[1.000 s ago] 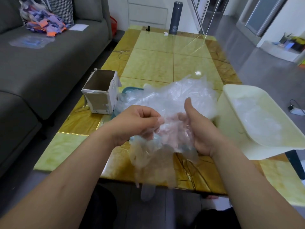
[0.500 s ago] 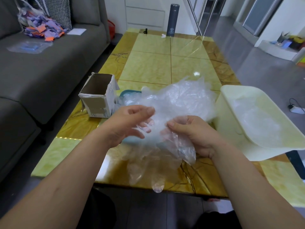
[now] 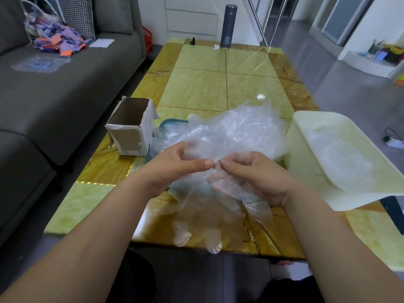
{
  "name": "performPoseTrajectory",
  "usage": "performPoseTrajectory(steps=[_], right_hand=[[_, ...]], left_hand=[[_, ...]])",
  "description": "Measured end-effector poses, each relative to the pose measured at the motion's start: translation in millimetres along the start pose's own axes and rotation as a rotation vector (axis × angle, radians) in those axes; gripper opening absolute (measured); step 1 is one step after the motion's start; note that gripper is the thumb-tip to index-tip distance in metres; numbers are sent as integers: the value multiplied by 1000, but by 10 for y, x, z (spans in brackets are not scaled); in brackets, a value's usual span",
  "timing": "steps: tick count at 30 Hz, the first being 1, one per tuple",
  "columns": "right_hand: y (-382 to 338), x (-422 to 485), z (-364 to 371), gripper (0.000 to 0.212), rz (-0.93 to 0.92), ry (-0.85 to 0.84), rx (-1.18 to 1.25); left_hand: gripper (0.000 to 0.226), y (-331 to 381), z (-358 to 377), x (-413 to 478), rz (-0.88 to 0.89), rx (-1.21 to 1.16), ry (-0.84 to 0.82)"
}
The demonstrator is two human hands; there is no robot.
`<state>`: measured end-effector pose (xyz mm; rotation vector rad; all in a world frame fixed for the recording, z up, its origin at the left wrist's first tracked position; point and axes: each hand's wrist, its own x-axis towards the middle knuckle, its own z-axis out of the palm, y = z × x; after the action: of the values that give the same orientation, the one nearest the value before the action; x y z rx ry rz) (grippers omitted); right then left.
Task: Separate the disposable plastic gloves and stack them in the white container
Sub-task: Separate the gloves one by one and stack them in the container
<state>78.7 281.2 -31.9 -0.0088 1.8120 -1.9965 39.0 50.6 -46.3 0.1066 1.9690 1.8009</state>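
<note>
gloves point(image 3: 236, 132) clear | container point(image 3: 306, 149) white | table point(image 3: 196, 88) yellow-green, amber-veined border | sofa point(image 3: 54, 88) grey | flask point(image 3: 228, 26) dark grey

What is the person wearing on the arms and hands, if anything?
Both are bare: left forearm and right forearm show no sleeve, watch or bracelet. The left hand and right hand wear no visible ring or glove; nails short, unpainted.
</note>
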Motion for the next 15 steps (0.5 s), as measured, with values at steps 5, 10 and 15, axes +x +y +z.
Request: performPoseTrajectory(steps=[5,10,15], right_hand=[[10,10,-62,28,16,2,70],[-4,6,-90,22,27,41,-17],[-11,-4,-92,23,70,87,52]], left_hand=[[60,11,-38,4,-45,-185,-127],[46,-4,-73,6,-70,-189,-193],[21,-8,-79,31,-59,-186,-82]])
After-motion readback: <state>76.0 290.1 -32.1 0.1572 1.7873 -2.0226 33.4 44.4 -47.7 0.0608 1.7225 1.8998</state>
